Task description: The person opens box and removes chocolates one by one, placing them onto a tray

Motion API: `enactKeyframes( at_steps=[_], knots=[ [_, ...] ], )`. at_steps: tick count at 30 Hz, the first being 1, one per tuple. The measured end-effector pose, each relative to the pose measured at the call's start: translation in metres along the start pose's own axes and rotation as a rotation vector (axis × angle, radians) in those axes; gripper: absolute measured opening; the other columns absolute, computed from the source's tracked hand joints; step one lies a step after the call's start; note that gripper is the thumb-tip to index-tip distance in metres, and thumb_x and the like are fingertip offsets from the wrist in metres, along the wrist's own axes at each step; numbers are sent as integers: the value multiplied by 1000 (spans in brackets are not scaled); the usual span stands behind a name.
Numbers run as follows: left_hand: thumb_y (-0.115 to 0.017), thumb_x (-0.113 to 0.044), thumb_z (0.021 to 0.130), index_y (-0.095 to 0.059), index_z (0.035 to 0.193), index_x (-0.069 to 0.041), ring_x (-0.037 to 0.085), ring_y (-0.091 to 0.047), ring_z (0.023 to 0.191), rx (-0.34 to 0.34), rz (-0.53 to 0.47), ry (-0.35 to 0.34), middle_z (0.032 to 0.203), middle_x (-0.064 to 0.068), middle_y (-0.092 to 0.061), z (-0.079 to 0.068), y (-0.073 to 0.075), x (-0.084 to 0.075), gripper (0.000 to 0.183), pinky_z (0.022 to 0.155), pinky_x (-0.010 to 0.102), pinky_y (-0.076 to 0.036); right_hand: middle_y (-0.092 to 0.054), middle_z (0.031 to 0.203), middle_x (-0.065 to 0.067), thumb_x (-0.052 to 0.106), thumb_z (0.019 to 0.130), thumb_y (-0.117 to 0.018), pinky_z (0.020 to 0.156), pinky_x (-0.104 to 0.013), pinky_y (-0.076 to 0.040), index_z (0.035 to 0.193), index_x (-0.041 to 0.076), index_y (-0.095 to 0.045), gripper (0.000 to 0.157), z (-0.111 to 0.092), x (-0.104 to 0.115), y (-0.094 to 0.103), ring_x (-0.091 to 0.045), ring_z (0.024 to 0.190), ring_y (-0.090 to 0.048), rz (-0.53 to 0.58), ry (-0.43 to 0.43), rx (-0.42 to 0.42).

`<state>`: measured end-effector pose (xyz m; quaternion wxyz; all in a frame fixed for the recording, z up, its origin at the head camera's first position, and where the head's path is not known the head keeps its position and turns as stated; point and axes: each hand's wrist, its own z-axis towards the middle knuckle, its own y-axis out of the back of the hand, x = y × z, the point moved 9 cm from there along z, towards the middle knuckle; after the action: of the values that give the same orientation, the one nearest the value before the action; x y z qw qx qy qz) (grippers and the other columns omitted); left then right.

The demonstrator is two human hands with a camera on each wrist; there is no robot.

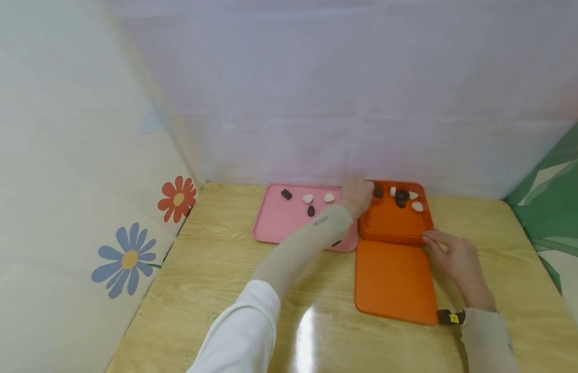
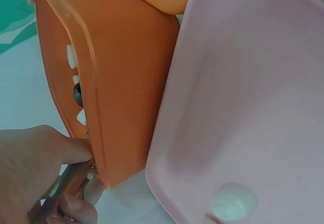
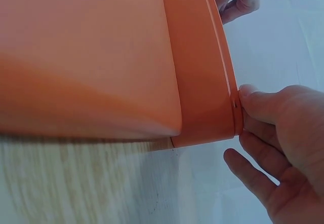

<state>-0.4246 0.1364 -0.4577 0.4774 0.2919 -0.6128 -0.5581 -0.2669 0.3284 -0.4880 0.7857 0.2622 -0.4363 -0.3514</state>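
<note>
My left hand [image 1: 357, 196] grips the back left corner of the orange box [image 1: 392, 238], its thumb over the rim in the left wrist view. A dark strip [image 2: 62, 189] shows between those fingers; I cannot tell what it is. With thumb and fingers, my right hand [image 3: 283, 138] pinches the rim at the box's front right corner. Inside the box, toward the back, lie several small pieces, among them a dark rounded piece [image 1: 400, 199] and a white piece [image 1: 417, 206]. Left of the box is a pink tray [image 1: 275, 228], partly hidden by my left forearm.
A flat orange lid or tray [image 1: 393, 282] lies in front of the box. On the pink tray are a dark rectangular piece [image 1: 286, 194], a dark oval piece [image 1: 311, 211] and white pieces [image 1: 329, 198]. A pale sheet [image 1: 279, 145] hangs behind the wooden table [image 1: 214, 248].
</note>
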Motion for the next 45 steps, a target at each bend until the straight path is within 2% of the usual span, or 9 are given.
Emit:
enactKeyframes(
  at_steps=[9,23,26,28,36,40,42,44,45],
  knots=[
    [-63,-37,106,-77,118,-28,12,-68,97,113,-34,42,112,-6,-75,7,-5,-6,20,74,32,-61,-77,116,-25,8,95,-81,89,-59,-51,112,5,-83,17,-6,-3,2,-48,111,-73,-6,-25,6],
    [-63,-47,106,-76,110,-27,9,-62,87,182,-67,88,103,-7,-70,8,-9,5,24,70,27,-57,-78,111,-25,5,91,-84,84,-56,-53,108,4,-84,17,1,2,3,-49,104,-74,-18,38,-34],
    [-66,-53,104,-76,108,-27,7,-62,82,188,-69,78,99,-8,-70,9,-9,6,28,66,25,-57,-79,109,-23,4,89,-86,88,-28,-58,107,5,-84,18,1,2,3,-46,103,-75,-20,50,-48],
    [-66,-55,103,-77,107,-27,6,-62,81,186,-58,67,98,-8,-70,10,-10,5,30,66,25,-56,-79,107,-24,4,88,-86,90,-9,-49,107,5,-84,19,1,2,4,-42,104,-76,-20,56,-57],
    [-66,-56,103,-79,111,-28,8,-64,88,140,-7,49,102,-8,-71,12,-7,3,31,69,26,-58,-79,110,-21,4,90,-85,92,5,-29,107,6,-84,18,0,3,6,-29,109,-72,-9,50,-62],
    [-63,-50,106,-78,113,-29,9,-65,88,133,-7,60,102,-8,-71,12,-8,2,26,68,28,-58,-80,109,-21,4,90,-85,92,-5,-46,108,5,-84,18,1,6,5,-31,110,-72,-9,44,-51],
    [-62,-46,107,-78,112,-30,8,-65,87,131,-8,65,101,-8,-71,12,-9,1,24,68,29,-59,-79,109,-23,4,91,-84,90,-25,-57,108,4,-84,18,1,6,4,-37,110,-74,-11,38,-40],
    [-60,-42,108,-78,111,-29,9,-65,87,124,-9,71,101,-8,-71,12,-8,1,23,68,29,-58,-79,109,-24,4,91,-84,87,-46,-56,109,3,-84,18,1,6,4,-43,109,-74,-9,30,-31],
    [-58,-41,109,-78,111,-29,9,-64,86,124,-6,73,101,-8,-70,12,-8,1,23,68,29,-58,-78,110,-24,4,92,-83,87,-50,-55,109,3,-83,17,1,5,4,-45,108,-74,-7,26,-27]
  ],
)
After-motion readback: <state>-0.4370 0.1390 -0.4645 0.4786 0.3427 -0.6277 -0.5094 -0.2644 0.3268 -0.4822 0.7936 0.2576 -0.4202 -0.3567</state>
